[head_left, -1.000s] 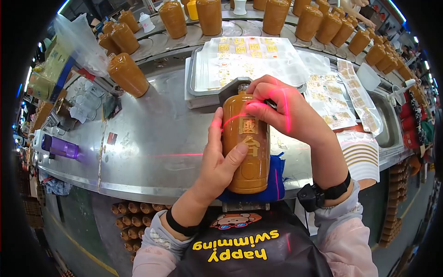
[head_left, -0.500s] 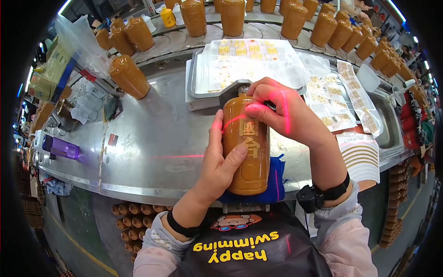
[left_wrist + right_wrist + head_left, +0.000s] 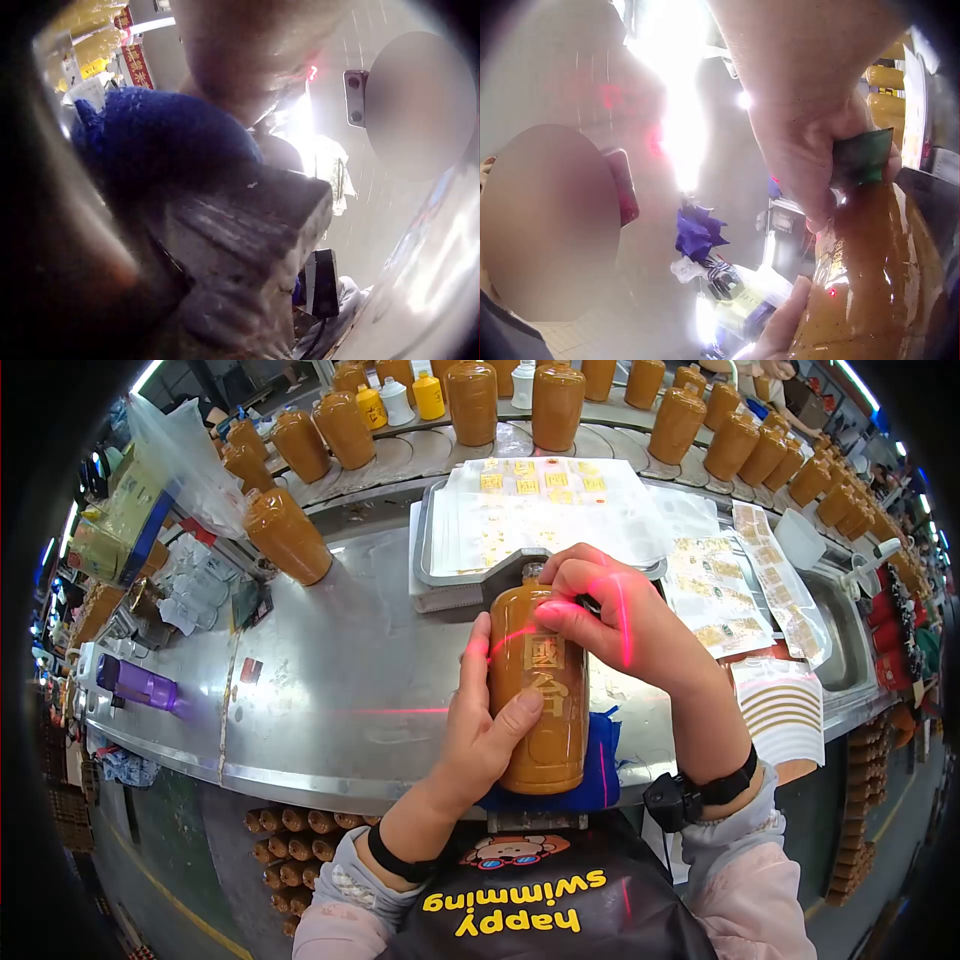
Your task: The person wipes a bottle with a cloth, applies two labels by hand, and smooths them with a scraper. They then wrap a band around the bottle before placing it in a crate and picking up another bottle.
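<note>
A brown ceramic bottle point(image 3: 540, 705) with gold characters lies on a blue cloth point(image 3: 602, 765) at the near edge of the steel table point(image 3: 330, 660). My left hand point(image 3: 485, 725) grips its left side, thumb across the front. My right hand point(image 3: 600, 610) is at the bottle's shoulder, its fingertips pressed to the surface. In the right wrist view those fingers point(image 3: 810, 120) pinch a small green card point(image 3: 862, 157) against the bottle point(image 3: 870, 292). The left wrist view shows only the blue cloth point(image 3: 150, 142) and a grey block point(image 3: 247, 217) under it.
A metal tray point(image 3: 428, 565) holds sheets of gold labels, and more label sheets point(image 3: 720, 590) lie to the right. Several brown bottles point(image 3: 470, 400) ride a conveyor behind. One bottle point(image 3: 288, 535) stands alone at the left. A purple device point(image 3: 135, 685) and a sink point(image 3: 835, 620) flank the table.
Both hands stay on the bottle almost unmoved. The bottles on the conveyor have shifted along the belt, and the view has tilted slightly.
</note>
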`<state>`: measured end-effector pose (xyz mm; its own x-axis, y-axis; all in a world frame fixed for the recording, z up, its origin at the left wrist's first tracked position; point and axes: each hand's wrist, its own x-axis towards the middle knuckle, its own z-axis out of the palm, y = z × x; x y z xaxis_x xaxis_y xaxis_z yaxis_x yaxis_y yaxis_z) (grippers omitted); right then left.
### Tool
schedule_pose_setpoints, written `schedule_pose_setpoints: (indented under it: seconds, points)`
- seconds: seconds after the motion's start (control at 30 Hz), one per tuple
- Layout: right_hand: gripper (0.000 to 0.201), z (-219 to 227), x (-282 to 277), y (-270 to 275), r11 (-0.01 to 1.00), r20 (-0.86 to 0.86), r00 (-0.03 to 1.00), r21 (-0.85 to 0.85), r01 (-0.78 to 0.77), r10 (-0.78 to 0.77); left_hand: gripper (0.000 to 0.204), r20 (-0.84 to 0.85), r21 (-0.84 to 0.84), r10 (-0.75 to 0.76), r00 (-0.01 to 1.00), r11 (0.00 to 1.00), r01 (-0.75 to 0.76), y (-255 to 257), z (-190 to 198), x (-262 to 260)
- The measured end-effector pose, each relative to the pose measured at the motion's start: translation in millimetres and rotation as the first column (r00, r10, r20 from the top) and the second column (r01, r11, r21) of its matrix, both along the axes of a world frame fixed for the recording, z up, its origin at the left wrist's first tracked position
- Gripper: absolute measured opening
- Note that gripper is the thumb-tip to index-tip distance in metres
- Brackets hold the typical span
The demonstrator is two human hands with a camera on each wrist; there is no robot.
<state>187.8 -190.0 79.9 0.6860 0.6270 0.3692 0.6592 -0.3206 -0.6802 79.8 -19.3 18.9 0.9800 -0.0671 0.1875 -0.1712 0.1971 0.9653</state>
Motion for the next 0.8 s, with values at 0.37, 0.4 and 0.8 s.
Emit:
schedule_pose_setpoints:
  seconds: [0.37,0.4,0.8]
  points:
    - [0.04,-36,-37,-21,0.926,-0.358,0.92,0.27,0.265,-0.158,0.081,-0.015,-0.065,-0.009,1.0,0.998,0.008,-4,6,-1]
    - [0.052,-41,-45,-23,0.934,-0.411,0.903,0.258,0.247,-0.126,0.081,-0.01,-0.072,-0.006,1.0,0.997,0.005,-4,5,-1]
    - [0.085,-63,-59,-17,0.915,-0.561,0.826,0.358,0.185,0.053,0.075,-0.028,-0.114,-0.009,1.0,0.994,0.005,-2,5,-2]
